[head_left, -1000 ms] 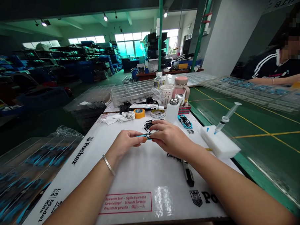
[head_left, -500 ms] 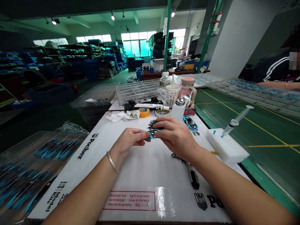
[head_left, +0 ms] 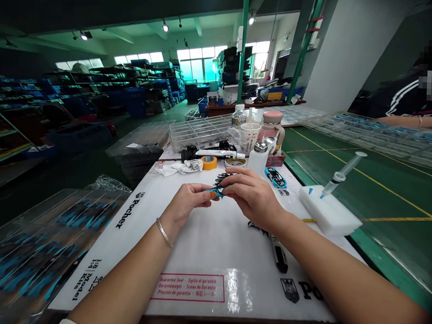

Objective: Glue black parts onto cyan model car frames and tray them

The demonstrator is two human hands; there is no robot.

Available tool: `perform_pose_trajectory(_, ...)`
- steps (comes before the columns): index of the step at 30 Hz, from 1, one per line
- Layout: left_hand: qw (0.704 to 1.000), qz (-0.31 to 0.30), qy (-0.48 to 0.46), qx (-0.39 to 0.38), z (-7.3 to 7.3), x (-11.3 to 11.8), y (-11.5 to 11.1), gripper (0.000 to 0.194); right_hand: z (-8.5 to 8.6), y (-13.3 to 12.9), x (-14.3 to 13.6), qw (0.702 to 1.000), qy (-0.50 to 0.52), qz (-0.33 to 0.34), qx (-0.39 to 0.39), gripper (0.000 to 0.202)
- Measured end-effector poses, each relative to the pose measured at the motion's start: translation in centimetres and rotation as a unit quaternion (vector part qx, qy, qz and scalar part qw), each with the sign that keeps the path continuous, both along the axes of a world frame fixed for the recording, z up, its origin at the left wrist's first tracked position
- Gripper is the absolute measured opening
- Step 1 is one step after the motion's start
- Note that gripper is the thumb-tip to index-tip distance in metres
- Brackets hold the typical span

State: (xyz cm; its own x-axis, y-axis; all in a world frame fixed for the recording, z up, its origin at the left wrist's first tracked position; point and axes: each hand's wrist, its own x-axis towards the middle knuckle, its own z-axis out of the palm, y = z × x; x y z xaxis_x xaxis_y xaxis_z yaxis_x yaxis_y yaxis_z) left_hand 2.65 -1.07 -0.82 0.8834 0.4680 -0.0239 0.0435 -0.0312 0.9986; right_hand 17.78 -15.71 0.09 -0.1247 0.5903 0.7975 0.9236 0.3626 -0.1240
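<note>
My left hand (head_left: 189,201) is closed, pinching the near end of a small blue-and-black plastic model part (head_left: 218,191) above the middle of the board. My right hand (head_left: 252,194) reaches over from the other side, its fingers bent and closed on the part's far end. These fingers hide much of the piece. Just behind them lie several thin black pieces (head_left: 221,179), partly covered by the right hand. A second blue-rimmed black part (head_left: 275,177) rests on the board beyond my right hand.
A syringe (head_left: 344,175) stands tilted in a white foam block (head_left: 330,210) at the right. A black-handled cutter (head_left: 279,254) lies below my right wrist. Farther back are orange tape (head_left: 209,162), a white bottle (head_left: 258,158) and crumpled tissue (head_left: 182,167). Trays flank the board; a person (head_left: 408,101) sits right.
The blue-and-black part has turned slightly between my fingers and now shows its edge more. Both hands stay nearly in place; the whole view has shifted a little.
</note>
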Motion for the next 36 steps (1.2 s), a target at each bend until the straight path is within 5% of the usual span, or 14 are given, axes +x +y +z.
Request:
perform_pose_trajectory(7,0.998,0.029,-0.02,0.047,0.5,-0.1,-0.5,0.039,-0.1,-0.1,-0.4,0.999,0.001,-0.032,0.007,0.012)
perform_pose_trajectory(20,0.998,0.029,-0.037,0.035,1.0,-0.2,-0.9,0.039,0.3,0.0,-1.0,0.998,0.049,0.02,0.031,0.023)
perform_pose_trajectory(36,0.99,0.083,-0.101,0.044,1.0,-0.1,-1.5,0.038,0.3,-0.2,-1.4,0.997,0.017,-0.054,0.056,0.021)
